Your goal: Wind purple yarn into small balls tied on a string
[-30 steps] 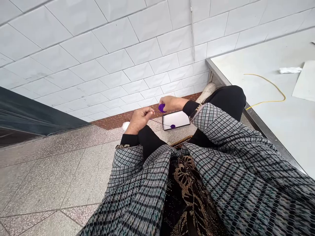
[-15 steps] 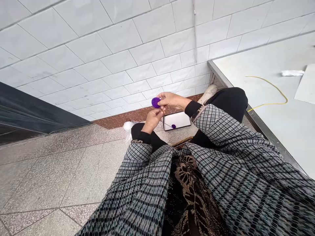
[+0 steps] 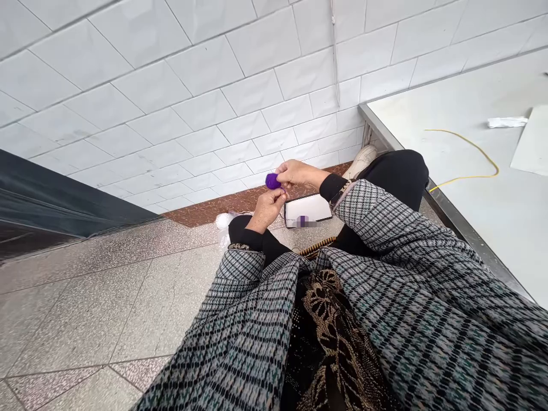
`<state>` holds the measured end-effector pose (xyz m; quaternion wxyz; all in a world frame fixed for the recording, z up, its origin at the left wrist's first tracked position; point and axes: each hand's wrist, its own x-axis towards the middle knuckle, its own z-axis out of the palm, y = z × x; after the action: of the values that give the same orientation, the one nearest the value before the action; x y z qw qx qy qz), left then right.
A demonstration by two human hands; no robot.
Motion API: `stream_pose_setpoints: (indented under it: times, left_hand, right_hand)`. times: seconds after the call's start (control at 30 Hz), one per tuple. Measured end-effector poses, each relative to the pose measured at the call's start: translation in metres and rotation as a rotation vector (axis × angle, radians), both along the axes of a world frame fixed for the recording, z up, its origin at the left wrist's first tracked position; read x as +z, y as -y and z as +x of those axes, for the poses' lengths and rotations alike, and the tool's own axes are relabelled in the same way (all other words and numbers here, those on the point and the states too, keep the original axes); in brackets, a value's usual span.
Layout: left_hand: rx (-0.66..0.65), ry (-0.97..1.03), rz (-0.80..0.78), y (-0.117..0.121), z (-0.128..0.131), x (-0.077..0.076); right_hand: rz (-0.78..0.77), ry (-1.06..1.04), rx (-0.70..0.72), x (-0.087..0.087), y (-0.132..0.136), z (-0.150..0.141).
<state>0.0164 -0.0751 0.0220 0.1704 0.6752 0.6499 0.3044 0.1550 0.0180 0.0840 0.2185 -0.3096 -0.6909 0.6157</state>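
A: Grip?
B: R hand (image 3: pixel 294 174) pinches 1 purple yarn ball (image 3: pixel 272 181) at fingertips. L hand (image 3: pixel 269 208) just beside, fingers curled, can't tell hold.
A: White tray (image 3: pixel 307 206)?
B: 1, w/ 1 blurred purple lump (image 3: pixel 303 220).

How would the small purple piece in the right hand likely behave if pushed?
The purple piece is probably light for its size: the right hand seems to pinch only its edge. Its rounded outline suggests it might roll. Its yarn-like look hints at softness, though fine detail is unclear.
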Motion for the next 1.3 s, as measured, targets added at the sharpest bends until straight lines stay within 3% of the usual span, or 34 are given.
stream_pose_setpoints:
  times: [0.1,0.3,0.4,0.47,0.6,0.67,0.7,0.8,0.93,1.0,1.1,1.23,1.3]
  left_hand:
    - [-0.021,-0.154,-0.020,0.000,-0.004,0.003]
    - [-0.064,-0.423,-0.061,0.002,-0.006,0.018]
    - [-0.121,-0.563,-0.128,0.003,-0.004,0.019]
    - [-0.168,-0.607,-0.165,0.005,-0.004,0.010]
    - [-0.153,-0.410,-0.146,0.018,-0.001,-0.023]
    - [-0.140,-0.374,-0.138,0.025,0.003,-0.036]
    - [-0.155,-0.408,-0.134,0.027,0.005,-0.040]
    - [-0.232,-0.537,-0.142,0.028,0.007,-0.040]
    - [-0.211,-0.427,-0.234,0.028,-0.002,-0.037]
    - [-0.159,-0.287,-0.219,0.028,-0.009,-0.037]
    - [-0.067,-0.087,-0.052,0.027,-0.020,-0.030]
    - [0.114,0.098,0.309,0.024,-0.027,-0.001]
    - [0.103,0.082,0.438,0.025,-0.025,0.017]
  right_hand:
    - [0.026,-0.008,0.184,-0.001,0.003,0.002]
    - [0.152,0.054,0.273,0.007,0.006,0.006]
    - [0.234,0.074,0.251,0.000,0.007,0.000]
    - [0.346,0.025,0.161,-0.014,0.014,-0.008]
    - [0.628,-0.076,0.295,-0.053,0.047,-0.023]
    - [0.559,-0.044,0.297,-0.062,0.056,-0.024]
    - [0.440,-0.018,0.270,-0.062,0.057,-0.022]
    - [-0.048,0.054,0.239,-0.047,0.044,-0.014]
    - [-0.302,-0.067,0.245,-0.015,0.027,-0.001]
    - [-0.345,-0.095,0.248,-0.002,0.025,0.004]
    - [-0.289,-0.153,0.209,0.015,0.024,0.008]
    - [-0.204,-0.185,0.233,0.033,0.016,0.011]
    - [-0.205,-0.135,0.291,0.037,0.010,0.012]
